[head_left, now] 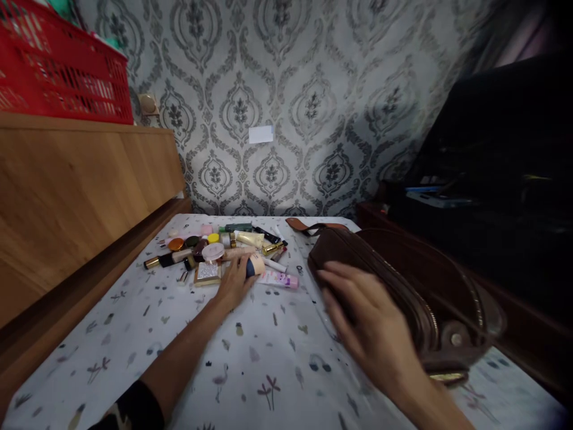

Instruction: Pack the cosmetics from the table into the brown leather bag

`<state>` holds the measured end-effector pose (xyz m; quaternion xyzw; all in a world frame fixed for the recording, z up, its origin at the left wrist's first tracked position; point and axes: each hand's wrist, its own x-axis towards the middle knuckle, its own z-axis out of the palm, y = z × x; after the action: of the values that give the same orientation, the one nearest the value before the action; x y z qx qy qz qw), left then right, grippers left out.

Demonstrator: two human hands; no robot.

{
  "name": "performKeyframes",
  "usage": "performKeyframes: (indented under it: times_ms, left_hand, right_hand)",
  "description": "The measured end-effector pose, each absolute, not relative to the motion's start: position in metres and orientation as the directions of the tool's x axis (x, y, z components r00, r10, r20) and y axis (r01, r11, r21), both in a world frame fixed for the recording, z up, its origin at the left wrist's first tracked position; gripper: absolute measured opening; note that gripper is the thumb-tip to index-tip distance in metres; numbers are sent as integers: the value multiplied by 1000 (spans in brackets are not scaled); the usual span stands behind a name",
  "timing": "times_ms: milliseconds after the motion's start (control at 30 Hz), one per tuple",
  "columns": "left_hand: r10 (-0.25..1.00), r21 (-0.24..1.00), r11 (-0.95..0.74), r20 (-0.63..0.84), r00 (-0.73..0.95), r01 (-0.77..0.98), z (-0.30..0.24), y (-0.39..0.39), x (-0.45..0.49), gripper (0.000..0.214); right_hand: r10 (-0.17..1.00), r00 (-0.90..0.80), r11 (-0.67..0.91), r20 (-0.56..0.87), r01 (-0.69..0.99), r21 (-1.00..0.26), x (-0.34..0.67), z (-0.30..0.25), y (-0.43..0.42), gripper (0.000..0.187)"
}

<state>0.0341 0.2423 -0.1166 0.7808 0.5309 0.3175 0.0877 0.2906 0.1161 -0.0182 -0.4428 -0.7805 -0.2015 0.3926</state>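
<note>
Nearest you, the patterned table [242, 394] runs up from the lower edge. Your right hand [364, 304] is motion-blurred, fingers extended and grip unclosed with nothing visible in it; it overlaps the near side of the brown bag [389, 286], contact unclear. The bag lies on the table's right. A little farther, your left hand [235, 280] reaches into the cosmetics, fingers at the blue-and-peach container [256, 264]; you can't tell from here whether that grip is closed on it. The container lies at the cluster's near right, the pink-purple tube [284, 279] just beside it, the glittery case [208, 272] left of your hand. Behind: pale round compact [213, 251], cream tube [249, 239], then green tube [236, 227]. Farthest, patterned wallpaper [295, 119] bearing a white label [261, 134].
</note>
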Motion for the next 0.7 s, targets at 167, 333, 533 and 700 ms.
performKeyframes:
  times_ms: [167,333,533,700]
  left_hand:
    - [887,482,-416,400,230,771,-114,240,34,54]
    - [890,487,-406,404,213,774,-114,241,34,51]
    - [893,498,-390,410,185,774,-115,242,32,49]
    - [896,492,-374,410,170,786,-114,240,33,51]
  right_hand:
    - [816,-359,437,454,896,-76,246,-66,173,47]
    - [919,-326,354,223,930,-98,237,-94,215,41]
    - [936,-195,257,292,947,-192,231,-106,234,30]
    - [856,-141,220,497,970,-104,223,-129,232,33]
